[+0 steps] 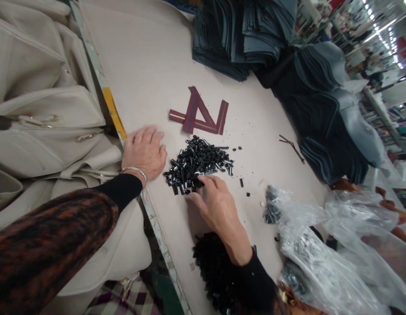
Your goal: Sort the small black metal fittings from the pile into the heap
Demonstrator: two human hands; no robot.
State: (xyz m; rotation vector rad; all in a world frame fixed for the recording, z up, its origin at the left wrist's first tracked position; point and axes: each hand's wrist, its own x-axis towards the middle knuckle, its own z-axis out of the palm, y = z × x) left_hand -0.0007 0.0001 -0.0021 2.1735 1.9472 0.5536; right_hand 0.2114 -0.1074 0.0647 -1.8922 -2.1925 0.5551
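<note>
My left hand (145, 151) lies flat at the table's edge, fingers stretched out, just left of a heap of small shiny black hardware pieces (199, 159). At the near side of that heap is my right hand (219, 203), thumb and forefinger apart at the pieces; its other fingers are partly hidden. Beyond the heap, a folded maroon zipper tape (203, 120) with gold-coloured teeth rests on the table. A second dark pile of small black pieces (212, 271) sits below my right wrist, partly covered by my sleeve.
Stacks of dark blue-grey cut panels (235, 35) stand at the back, with more panels (330, 118) along the right. Clear plastic bags (308, 236) lie at the right. Cream bags (48, 96) fill the left beside the table edge. Thin brown strips (292, 148) lie far right.
</note>
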